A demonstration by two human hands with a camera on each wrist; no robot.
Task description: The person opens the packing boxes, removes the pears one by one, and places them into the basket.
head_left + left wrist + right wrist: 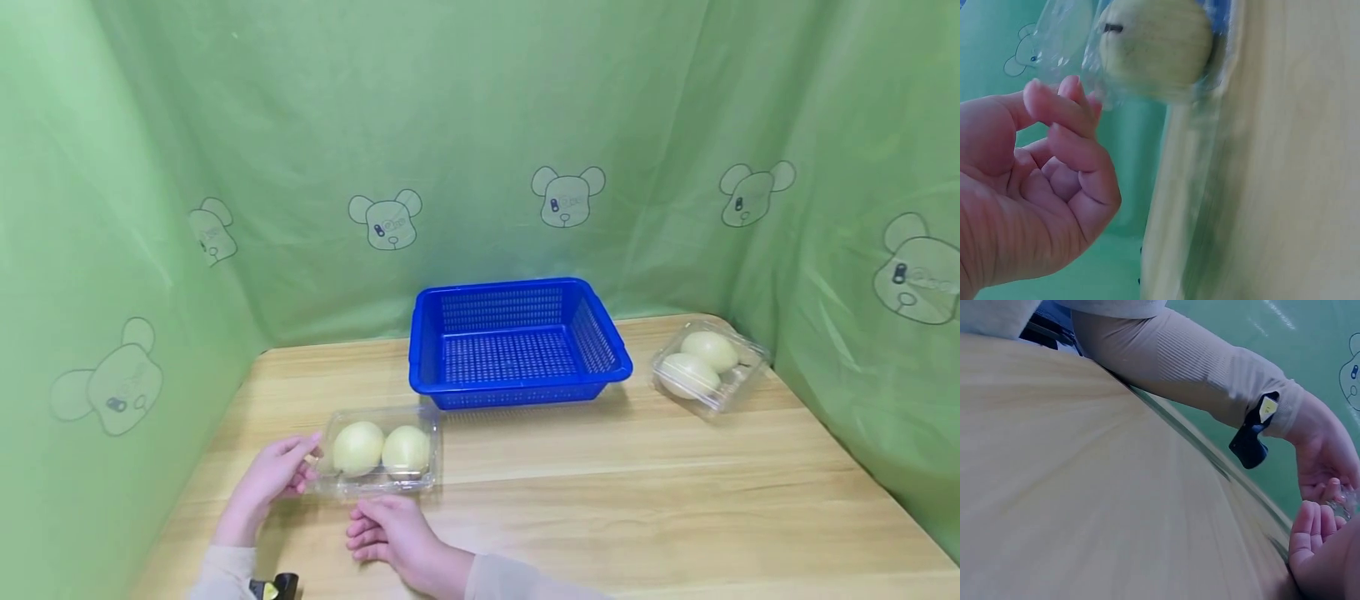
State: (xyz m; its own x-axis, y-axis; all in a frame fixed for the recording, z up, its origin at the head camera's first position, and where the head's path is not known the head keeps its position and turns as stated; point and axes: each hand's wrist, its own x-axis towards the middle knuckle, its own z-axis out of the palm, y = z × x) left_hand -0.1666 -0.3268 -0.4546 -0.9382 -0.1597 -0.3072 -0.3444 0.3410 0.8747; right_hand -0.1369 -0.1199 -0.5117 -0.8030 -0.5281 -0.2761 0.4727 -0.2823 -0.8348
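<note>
A clear plastic clamshell box (pixel 382 482) with two pale yellow pears (pixel 358 448) is in front of the blue basket, left of the table's middle. My left hand (pixel 279 471) pinches its left end with the fingertips. In the left wrist view, the fingers of that left hand (pixel 1054 169) are curled at the box edge, beside a pear (pixel 1157 47) with a dark stem. Close below the box's front side, my right hand (pixel 397 537) has loosely curled fingers and holds nothing. Part of the right hand (pixel 1319 544) also shows in the right wrist view.
A blue plastic basket (pixel 517 387) with mesh sides stands at the back middle of the wooden table (pixel 675 517). Another clear box (pixel 712 400) with two pears lies at the back right. Green curtains (pixel 480 125) with bear heads enclose the table's back and sides.
</note>
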